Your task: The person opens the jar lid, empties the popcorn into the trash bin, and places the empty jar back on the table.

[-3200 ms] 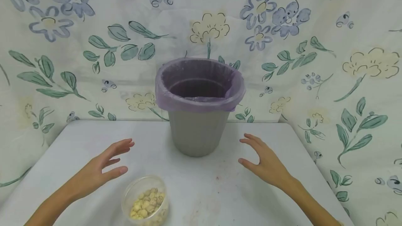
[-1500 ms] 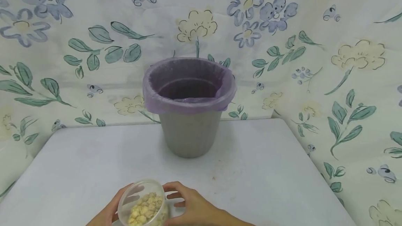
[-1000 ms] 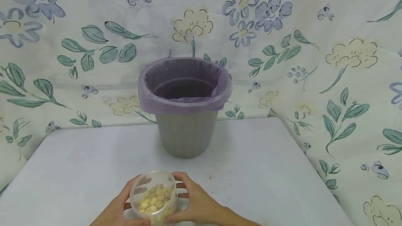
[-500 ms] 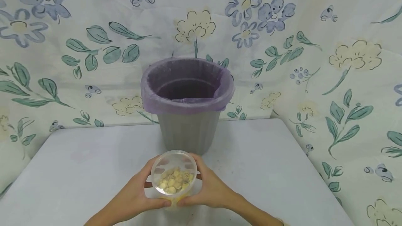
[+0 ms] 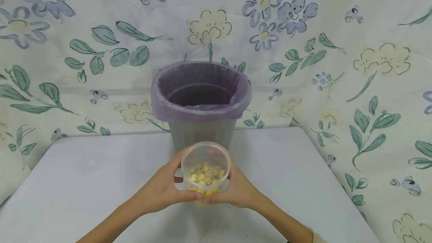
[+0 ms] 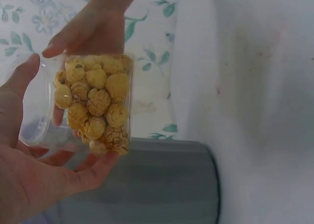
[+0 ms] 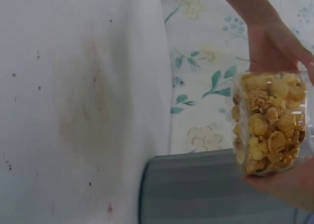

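Between both hands is a clear plastic tub (image 5: 205, 155), partly filled with pale yellow popcorn (image 5: 206, 175). The left hand (image 5: 162, 188) grips the tub's left side and the right hand (image 5: 241, 186) its right side. Both thumbs lie across the near side, tips close together, while the other fingers wrap round the back, largely hidden in the head view. Round popcorn pieces (image 6: 95, 96) show through the tub wall in the left wrist view. In the right wrist view the tub (image 7: 272, 123) is held up above the table surface.
Directly behind the tub stands a grey waste bin (image 5: 202, 132) lined with a purple bag (image 5: 199, 113) folded over its rim. It rests on a white table (image 5: 287, 183) with small stains. Floral fabric (image 5: 189, 33) hangs behind and along the sides.
Both hands, first apart, have come round the tub, lifted it from the table's near left and carried it rightward and forward to in front of the bin. The bin has stayed in place.
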The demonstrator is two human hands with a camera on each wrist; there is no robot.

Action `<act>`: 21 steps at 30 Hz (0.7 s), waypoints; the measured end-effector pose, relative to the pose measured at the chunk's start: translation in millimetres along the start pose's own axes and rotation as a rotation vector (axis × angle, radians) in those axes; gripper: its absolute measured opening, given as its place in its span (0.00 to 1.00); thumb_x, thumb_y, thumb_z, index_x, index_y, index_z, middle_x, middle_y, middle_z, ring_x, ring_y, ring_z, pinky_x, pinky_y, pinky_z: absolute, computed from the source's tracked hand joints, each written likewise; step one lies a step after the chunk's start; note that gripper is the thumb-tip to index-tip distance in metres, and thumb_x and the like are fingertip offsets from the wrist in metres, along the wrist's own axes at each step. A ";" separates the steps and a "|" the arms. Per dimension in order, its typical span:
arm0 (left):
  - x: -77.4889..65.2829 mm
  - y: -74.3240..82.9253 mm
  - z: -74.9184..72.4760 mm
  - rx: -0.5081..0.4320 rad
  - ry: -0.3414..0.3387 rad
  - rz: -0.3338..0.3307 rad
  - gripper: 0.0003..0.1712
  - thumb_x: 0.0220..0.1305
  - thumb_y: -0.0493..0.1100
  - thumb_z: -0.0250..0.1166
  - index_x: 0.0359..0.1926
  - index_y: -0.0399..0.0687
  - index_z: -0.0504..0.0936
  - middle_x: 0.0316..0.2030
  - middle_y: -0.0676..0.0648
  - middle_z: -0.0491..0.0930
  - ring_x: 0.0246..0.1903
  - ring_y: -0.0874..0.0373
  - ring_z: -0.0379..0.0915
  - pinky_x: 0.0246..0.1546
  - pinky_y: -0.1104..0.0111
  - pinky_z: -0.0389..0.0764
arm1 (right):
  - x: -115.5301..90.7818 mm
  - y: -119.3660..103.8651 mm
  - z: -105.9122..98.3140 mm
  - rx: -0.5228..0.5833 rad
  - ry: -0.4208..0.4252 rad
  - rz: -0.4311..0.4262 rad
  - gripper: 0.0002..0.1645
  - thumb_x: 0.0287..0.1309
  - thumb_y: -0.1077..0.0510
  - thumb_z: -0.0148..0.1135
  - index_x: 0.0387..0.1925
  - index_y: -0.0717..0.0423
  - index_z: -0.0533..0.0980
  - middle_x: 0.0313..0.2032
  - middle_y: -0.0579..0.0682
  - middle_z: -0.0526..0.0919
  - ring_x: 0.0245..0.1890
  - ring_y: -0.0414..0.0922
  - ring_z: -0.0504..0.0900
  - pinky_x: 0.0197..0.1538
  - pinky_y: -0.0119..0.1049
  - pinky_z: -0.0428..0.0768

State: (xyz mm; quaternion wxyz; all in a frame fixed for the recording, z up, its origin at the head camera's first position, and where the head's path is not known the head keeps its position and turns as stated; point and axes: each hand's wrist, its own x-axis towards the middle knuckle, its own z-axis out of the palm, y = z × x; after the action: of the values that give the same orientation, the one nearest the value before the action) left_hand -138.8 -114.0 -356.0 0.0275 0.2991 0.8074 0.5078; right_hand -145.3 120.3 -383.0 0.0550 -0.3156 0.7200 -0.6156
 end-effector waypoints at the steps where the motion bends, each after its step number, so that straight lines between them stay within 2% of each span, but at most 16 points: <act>1: 2.3 0.7 -0.1 -0.004 -0.010 -0.001 0.57 0.49 0.52 0.81 0.75 0.52 0.57 0.65 0.45 0.70 0.58 0.44 0.71 0.46 0.59 0.82 | -0.1 0.0 -1.6 0.005 0.004 -0.001 0.67 0.38 0.63 0.82 0.75 0.39 0.51 0.66 0.49 0.66 0.64 0.49 0.68 0.66 0.50 0.67; 4: 8.5 2.5 -2.7 -0.020 -0.058 -0.017 0.58 0.49 0.51 0.80 0.75 0.51 0.56 0.65 0.43 0.69 0.58 0.43 0.70 0.49 0.53 0.80 | -0.7 -0.6 -6.1 0.014 0.016 0.000 0.67 0.38 0.63 0.82 0.75 0.38 0.52 0.67 0.49 0.66 0.64 0.49 0.68 0.65 0.49 0.69; 7: 16.4 5.4 -9.6 -0.032 -0.108 -0.014 0.59 0.50 0.49 0.80 0.76 0.49 0.54 0.67 0.43 0.66 0.61 0.41 0.68 0.56 0.44 0.73 | -1.6 -2.4 -10.5 0.013 0.017 0.008 0.66 0.39 0.62 0.82 0.75 0.38 0.52 0.67 0.49 0.66 0.63 0.49 0.69 0.63 0.48 0.71; 10: 25.7 7.7 -17.8 -0.086 -0.179 0.031 0.60 0.50 0.46 0.80 0.77 0.49 0.52 0.71 0.46 0.62 0.66 0.42 0.62 0.60 0.37 0.63 | -3.5 -4.7 -14.4 0.026 -0.010 0.030 0.66 0.39 0.61 0.82 0.76 0.40 0.52 0.67 0.50 0.66 0.62 0.50 0.70 0.61 0.48 0.73; 15: 38.6 6.9 -22.5 -0.212 -0.329 0.095 0.61 0.48 0.46 0.81 0.77 0.55 0.54 0.74 0.49 0.57 0.71 0.43 0.51 0.62 0.34 0.54 | -8.2 -6.8 -19.2 0.077 -0.085 0.058 0.66 0.40 0.61 0.80 0.77 0.43 0.50 0.68 0.50 0.65 0.63 0.50 0.69 0.63 0.46 0.72; 18: 42.1 7.2 -18.4 -0.226 -0.348 0.107 0.61 0.47 0.46 0.82 0.77 0.56 0.56 0.74 0.49 0.58 0.71 0.43 0.51 0.63 0.33 0.51 | -11.2 -7.7 -22.7 0.092 -0.112 0.055 0.65 0.40 0.61 0.79 0.76 0.46 0.51 0.68 0.54 0.65 0.64 0.51 0.69 0.65 0.46 0.69; 21: 43.2 8.6 -11.4 -0.190 -0.310 0.127 0.60 0.46 0.44 0.82 0.77 0.54 0.58 0.73 0.47 0.60 0.71 0.44 0.53 0.64 0.34 0.52 | -14.9 -9.4 -26.2 0.097 -0.112 0.060 0.65 0.40 0.60 0.79 0.76 0.46 0.51 0.68 0.57 0.65 0.64 0.51 0.69 0.67 0.46 0.68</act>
State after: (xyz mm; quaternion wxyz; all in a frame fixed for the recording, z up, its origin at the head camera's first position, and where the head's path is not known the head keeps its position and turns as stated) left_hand -174.2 -98.5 -332.2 0.1476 0.4204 0.7213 0.5303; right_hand -142.1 150.0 -372.8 0.1288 -0.3248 0.6944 -0.6291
